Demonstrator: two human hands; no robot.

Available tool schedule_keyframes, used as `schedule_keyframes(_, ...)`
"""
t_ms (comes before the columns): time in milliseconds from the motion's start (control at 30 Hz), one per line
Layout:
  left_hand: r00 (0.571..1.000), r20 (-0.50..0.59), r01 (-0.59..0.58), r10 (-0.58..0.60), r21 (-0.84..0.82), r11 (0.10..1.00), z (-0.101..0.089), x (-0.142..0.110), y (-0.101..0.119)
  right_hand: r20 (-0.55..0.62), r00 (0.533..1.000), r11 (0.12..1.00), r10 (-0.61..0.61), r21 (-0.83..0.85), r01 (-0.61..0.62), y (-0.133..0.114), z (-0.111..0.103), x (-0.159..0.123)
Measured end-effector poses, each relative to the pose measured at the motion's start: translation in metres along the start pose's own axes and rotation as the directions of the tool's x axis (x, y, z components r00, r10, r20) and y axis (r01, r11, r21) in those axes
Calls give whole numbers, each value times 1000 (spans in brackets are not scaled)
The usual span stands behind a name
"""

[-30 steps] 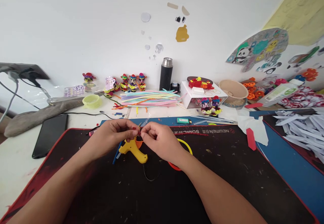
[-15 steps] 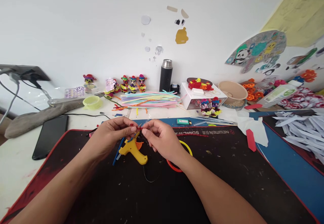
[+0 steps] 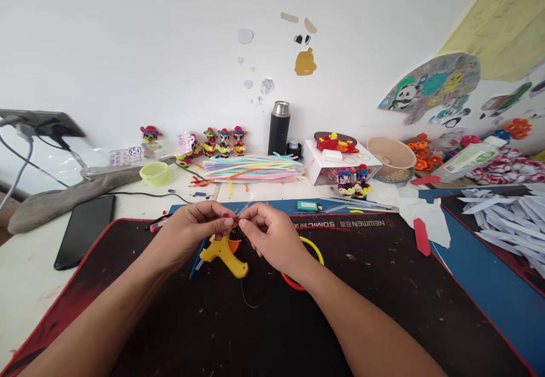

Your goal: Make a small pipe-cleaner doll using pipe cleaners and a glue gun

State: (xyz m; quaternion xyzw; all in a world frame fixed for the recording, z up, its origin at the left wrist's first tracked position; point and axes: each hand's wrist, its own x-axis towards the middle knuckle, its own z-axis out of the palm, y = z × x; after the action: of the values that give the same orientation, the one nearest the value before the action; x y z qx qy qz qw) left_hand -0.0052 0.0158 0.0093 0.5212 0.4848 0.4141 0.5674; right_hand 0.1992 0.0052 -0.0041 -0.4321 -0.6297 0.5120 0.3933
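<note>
My left hand (image 3: 189,230) and my right hand (image 3: 272,235) meet above a black desk mat (image 3: 383,286), fingertips pinched together on a small red pipe-cleaner piece (image 3: 232,217). Both hands are closed on it. Just below them a yellow hot-glue gun (image 3: 225,254) lies on the mat, its black cord trailing toward me. A yellow ring (image 3: 314,246) and a red ring (image 3: 290,280) show beside my right wrist, partly hidden by it.
A stack of pastel pipe cleaners (image 3: 251,168) lies behind the mat, with small colourful figurines (image 3: 221,140), a black flask (image 3: 279,128), a white box (image 3: 340,161) and a beige bowl (image 3: 390,153). A black phone (image 3: 85,226) lies left. White paper strips (image 3: 506,215) pile at right.
My hands stayed pinched on the red piece and rose slightly off the glue gun, with small finger movements. Nothing else moved.
</note>
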Motion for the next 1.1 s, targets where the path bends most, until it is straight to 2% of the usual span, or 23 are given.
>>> schedule_keyframes(200, 1000, 12, 3, -3, 47, 999, -2, 2, -1, -20, 999, 995, -28, -92, 26, -2, 0, 0)
schedule_keyframes(500, 997, 66, 9, -33, 342, 940, -8, -3, 14, 73, 994, 932, -82, -348, 102, -2, -1, -2)
schedule_keyframes(567, 997, 70, 5, -29, 322, 947, -8, -2, 12, 50, 996, 938, -77, -335, 89, 0, 0, -1)
schedule_keyframes(733, 999, 45, -3, -3, 139, 990, -4, 1, 8, 6, 999, 989, -53, -141, 54, 2, -1, 1)
schedule_keyframes(867, 1000, 21, -14, 14, 12, 1000, -1, 1, 4, 16, 1000, 995, -4, -100, 6, 1, -1, 0)
schedule_keyframes(1100, 999, 37, -1, 1, 0, 1000, -2, 2, -3, -15, 1000, 998, -2, -66, 1, 0, 0, 1)
